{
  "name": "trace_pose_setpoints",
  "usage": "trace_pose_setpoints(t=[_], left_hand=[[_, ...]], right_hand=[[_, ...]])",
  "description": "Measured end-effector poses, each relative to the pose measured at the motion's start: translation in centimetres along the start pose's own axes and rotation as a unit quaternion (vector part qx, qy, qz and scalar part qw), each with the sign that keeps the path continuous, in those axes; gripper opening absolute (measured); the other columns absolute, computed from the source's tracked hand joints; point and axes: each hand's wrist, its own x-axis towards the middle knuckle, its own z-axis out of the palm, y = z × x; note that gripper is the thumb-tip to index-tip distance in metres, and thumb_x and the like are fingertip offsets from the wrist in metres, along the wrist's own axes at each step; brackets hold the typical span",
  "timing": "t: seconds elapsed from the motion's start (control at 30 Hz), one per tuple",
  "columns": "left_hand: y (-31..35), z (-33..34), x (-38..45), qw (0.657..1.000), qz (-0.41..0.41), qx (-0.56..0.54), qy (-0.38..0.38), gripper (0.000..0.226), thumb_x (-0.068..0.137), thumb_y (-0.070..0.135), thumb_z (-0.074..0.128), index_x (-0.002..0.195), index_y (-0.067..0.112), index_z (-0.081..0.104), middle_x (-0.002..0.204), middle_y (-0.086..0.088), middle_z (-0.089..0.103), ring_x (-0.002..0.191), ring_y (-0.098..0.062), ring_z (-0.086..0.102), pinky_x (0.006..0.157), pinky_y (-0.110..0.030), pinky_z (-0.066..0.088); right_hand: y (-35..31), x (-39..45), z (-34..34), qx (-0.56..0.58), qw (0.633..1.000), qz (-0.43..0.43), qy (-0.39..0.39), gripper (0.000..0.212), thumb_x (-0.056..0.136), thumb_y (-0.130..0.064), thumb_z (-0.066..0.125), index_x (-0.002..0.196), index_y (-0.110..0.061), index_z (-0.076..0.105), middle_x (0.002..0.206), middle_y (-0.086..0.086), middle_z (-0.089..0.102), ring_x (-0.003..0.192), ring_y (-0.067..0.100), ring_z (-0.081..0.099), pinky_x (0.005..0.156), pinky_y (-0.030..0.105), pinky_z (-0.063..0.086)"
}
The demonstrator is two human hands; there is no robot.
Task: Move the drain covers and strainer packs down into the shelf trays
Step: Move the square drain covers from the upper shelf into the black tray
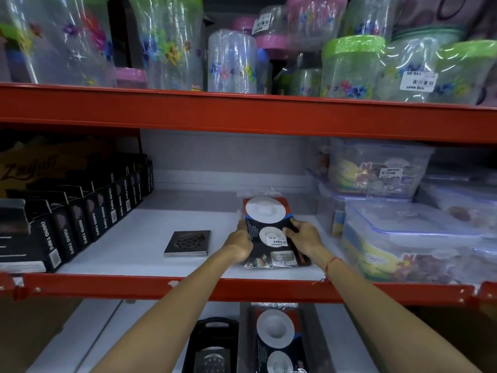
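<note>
White shelf lies bare left of the strainer pack — left hand; right hand grasping its side edges.

On the middle shelf, the drain cover lies at nine o'clock of the strainer pack — apart. Tape boxes stand farther at nine, food containers at three. Another strainer pack lies in the tray below — at six.

Your strainer packs sit stacked mid-frame on the white shelf, the square steel drain cover flat just left.
</note>
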Motion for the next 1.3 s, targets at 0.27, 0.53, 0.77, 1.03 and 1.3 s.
trace_pose_setpoints(t=[0.27, 0.53, 0.77, 1.03, 1.3], left_hand=[[-4.0, -2.8, -3.3, 0.979, 0.133, 0.153, 0.020, 0.056, 0.105, 0.032, 0.019, 0.153, 0.009, 0.003, 0.162, -0.008, 0.002, 0.149, -0.018, -0.002, 0.120, -0.034, 0.000], [-13.4, -8.0, -8.2, 0.942, 0.145, 0.261, 0.153, 0.063, 0.099, 0.045, 0.005, 0.152, 0.011, 0.007, 0.161, -0.004, 0.009, 0.148, -0.011, 0.001, 0.121, -0.034, -0.003], [-17.3, -9.4, -9.6, 0.900, 0.168, 0.323, 0.241, 0.079, 0.095, 0.043, -0.014, 0.146, 0.001, 0.030, 0.153, -0.011, 0.032, 0.145, -0.018, 0.025, 0.120, -0.033, 0.006], [-18.2, -8.4, -8.7, 0.876, 0.182, 0.312, 0.319, 0.064, 0.101, 0.028, 0.007, 0.132, -0.004, 0.052, 0.139, -0.017, 0.052, 0.131, -0.025, 0.049, 0.113, -0.036, 0.025], [-18.7, -7.9, -8.2, 0.845, 0.221, 0.300, 0.384, 0.057, 0.101, 0.024, 0.016, 0.128, -0.002, 0.058, 0.134, -0.015, 0.057, 0.126, -0.023, 0.054, 0.108, -0.039, 0.037]], right_hand=[[-2.7, -3.4, 1.1, -0.075, 0.992, -0.095, 0.033, 0.049, 0.099, -0.029, 0.046, 0.144, -0.009, 0.041, 0.155, 0.010, 0.029, 0.144, 0.027, 0.020, 0.116, 0.033, 0.020], [-6.9, -7.7, 5.6, -0.076, 0.972, -0.220, -0.026, 0.049, 0.095, -0.028, 0.056, 0.139, -0.007, 0.048, 0.154, 0.006, 0.034, 0.145, 0.022, 0.020, 0.119, 0.034, 0.016], [-11.7, -7.0, 8.1, -0.135, 0.942, -0.275, -0.140, 0.059, 0.092, -0.040, 0.058, 0.142, -0.012, 0.044, 0.152, 0.004, 0.038, 0.144, 0.019, 0.026, 0.116, 0.033, 0.017], [-15.8, -1.9, 11.1, -0.199, 0.919, -0.195, -0.280, 0.085, 0.076, -0.056, 0.069, 0.147, -0.022, 0.035, 0.155, 0.001, 0.033, 0.141, 0.023, 0.029, 0.116, 0.040, 0.023], [-15.4, 0.2, 12.1, -0.231, 0.906, -0.193, -0.296, 0.084, 0.065, -0.057, 0.078, 0.134, -0.016, 0.053, 0.129, 0.002, 0.062, 0.115, 0.020, 0.056, 0.102, 0.031, 0.043]])
